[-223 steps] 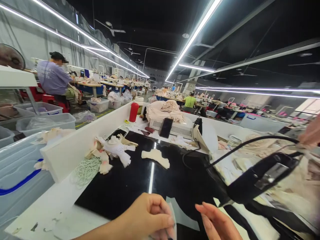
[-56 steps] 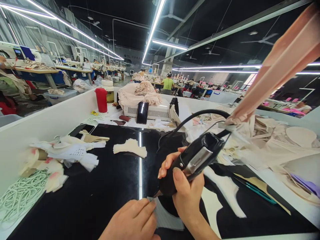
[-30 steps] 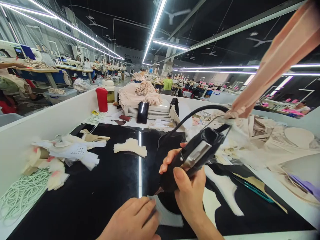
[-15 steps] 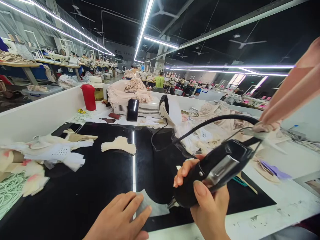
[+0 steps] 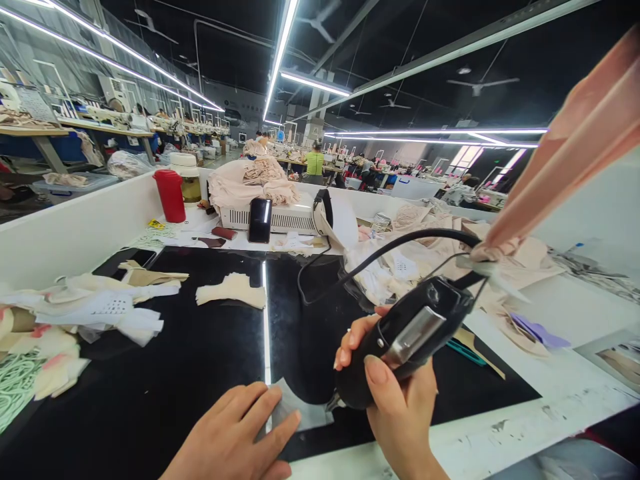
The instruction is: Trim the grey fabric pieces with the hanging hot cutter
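Note:
My right hand (image 5: 395, 407) is wrapped round a black corded electric hand tool (image 5: 400, 350) with a silver side panel, thumb on its near side. Its small pointed metal tip (image 5: 334, 403) touches the right end of a thin pale grey piece of fabric (image 5: 305, 412) with a curved upper edge. My left hand (image 5: 240, 430) lies on the left part of this piece, fingers spread and pressing it onto the black work surface (image 5: 200, 360). A twisted pink cloth strip (image 5: 550, 160) is tied to the tool's back end and runs up to the right.
A cream fabric piece (image 5: 233, 291) lies further back. Fabric scraps (image 5: 115, 303) and green cords (image 5: 20, 380) are heaped at left. Plastic-wrapped fabric (image 5: 395, 267), teal-handled scissors (image 5: 465, 351) and the tool's black cable (image 5: 395, 250) are at right. At the back stand a phone (image 5: 260, 220) and red cup (image 5: 170, 195).
The whole view has shifted slightly, so most things sit a little further left. The tool's back end has swung left; its tip stays at the fabric's right end. My left hand stays on the fabric.

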The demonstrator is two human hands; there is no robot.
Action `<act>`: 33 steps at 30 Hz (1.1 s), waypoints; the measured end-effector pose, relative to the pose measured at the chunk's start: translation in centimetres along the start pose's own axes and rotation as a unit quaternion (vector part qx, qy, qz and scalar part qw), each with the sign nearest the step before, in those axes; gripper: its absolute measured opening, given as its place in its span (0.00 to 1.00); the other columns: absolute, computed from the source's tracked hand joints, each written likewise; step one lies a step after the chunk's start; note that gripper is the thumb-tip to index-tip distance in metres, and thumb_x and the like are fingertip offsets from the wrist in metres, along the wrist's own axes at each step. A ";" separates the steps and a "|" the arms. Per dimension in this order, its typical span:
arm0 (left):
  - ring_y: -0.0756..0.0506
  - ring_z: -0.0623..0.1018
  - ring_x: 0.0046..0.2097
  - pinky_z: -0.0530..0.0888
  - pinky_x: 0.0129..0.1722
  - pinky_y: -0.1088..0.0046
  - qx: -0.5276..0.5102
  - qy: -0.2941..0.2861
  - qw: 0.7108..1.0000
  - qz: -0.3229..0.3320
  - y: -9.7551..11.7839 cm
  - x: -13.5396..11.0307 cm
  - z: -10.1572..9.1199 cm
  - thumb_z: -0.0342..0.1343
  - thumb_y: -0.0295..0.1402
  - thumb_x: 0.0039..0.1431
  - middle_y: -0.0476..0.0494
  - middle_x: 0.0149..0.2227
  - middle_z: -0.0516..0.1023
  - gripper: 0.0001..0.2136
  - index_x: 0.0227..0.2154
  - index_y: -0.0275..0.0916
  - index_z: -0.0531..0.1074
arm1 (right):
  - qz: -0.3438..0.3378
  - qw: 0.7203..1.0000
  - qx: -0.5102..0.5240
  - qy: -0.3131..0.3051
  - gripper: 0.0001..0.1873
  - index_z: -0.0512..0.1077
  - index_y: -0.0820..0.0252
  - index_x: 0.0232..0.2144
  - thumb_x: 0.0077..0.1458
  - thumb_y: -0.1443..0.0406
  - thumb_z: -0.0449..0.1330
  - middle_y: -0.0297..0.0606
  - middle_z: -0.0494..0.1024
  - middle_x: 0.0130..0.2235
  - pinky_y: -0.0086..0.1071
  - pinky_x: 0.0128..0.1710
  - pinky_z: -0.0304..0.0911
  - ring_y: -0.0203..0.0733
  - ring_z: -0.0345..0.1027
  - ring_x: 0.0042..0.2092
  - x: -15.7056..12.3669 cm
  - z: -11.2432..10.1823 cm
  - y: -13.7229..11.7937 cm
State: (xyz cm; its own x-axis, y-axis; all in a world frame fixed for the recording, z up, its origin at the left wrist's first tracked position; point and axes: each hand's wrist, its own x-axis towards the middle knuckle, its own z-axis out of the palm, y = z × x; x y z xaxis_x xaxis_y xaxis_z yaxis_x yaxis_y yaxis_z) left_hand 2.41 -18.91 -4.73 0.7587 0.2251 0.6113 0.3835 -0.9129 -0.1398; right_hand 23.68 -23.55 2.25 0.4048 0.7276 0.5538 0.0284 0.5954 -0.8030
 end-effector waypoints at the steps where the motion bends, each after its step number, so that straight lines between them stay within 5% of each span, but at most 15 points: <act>1: 0.45 0.78 0.47 0.73 0.47 0.70 0.000 -0.002 1.000 0.004 -0.1 0.1 -0.2 0.43 0.45 0.77 0.48 0.47 0.81 0.18 0.51 0.49 0.76 | 0.000 1.000 -0.001 0.001 0.18 0.67 0.46 0.53 0.63 0.59 0.65 0.32 0.74 0.37 0.35 0.31 0.72 0.37 0.72 0.31 -0.1 0.0 0.0; 8: 0.47 0.77 0.51 0.70 0.56 0.72 -0.025 0.013 0.999 0.015 0.1 1.4 -1.2 0.40 0.44 0.78 0.49 0.49 0.81 0.21 0.49 0.41 0.77 | -0.013 1.000 -0.004 -0.004 0.18 0.67 0.46 0.53 0.64 0.60 0.64 0.31 0.74 0.37 0.33 0.30 0.72 0.36 0.72 0.30 -0.1 -0.1 0.1; 13: 0.46 0.78 0.48 0.75 0.52 0.71 -0.073 -0.032 0.997 -0.002 1.1 2.3 -0.4 0.52 0.46 0.73 0.46 0.46 0.80 0.18 0.51 0.37 0.75 | -0.008 1.000 -0.014 0.004 0.18 0.66 0.46 0.52 0.62 0.60 0.65 0.31 0.75 0.36 0.32 0.28 0.71 0.36 0.71 0.30 -0.1 0.1 0.0; 17: 0.45 0.78 0.46 0.76 0.50 0.70 -0.074 -0.009 0.997 -0.023 2.0 2.3 0.9 0.56 0.45 0.70 0.46 0.44 0.80 0.16 0.49 0.38 0.75 | -0.002 1.000 -0.015 0.006 0.18 0.65 0.46 0.52 0.63 0.59 0.65 0.30 0.75 0.36 0.32 0.28 0.71 0.36 0.70 0.29 -0.1 0.3 -0.1; 33: 0.43 0.76 0.44 0.74 0.45 0.67 -0.040 0.032 0.999 -0.007 2.3 2.0 2.0 0.53 0.43 0.72 0.47 0.44 0.79 0.13 0.48 0.42 0.76 | -0.005 0.999 -0.031 0.015 0.17 0.66 0.47 0.51 0.63 0.60 0.65 0.31 0.75 0.36 0.31 0.28 0.70 0.36 0.70 0.29 0.0 -0.3 0.1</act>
State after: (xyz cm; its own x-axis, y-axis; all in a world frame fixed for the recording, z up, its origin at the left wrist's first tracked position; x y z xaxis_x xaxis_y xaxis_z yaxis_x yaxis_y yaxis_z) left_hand 5.86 -19.91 -5.42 0.7170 0.2186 0.6619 0.3490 -0.9345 -0.0695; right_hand 23.97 -23.57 2.10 0.4306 0.7108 0.5562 0.0892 0.5797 -0.8099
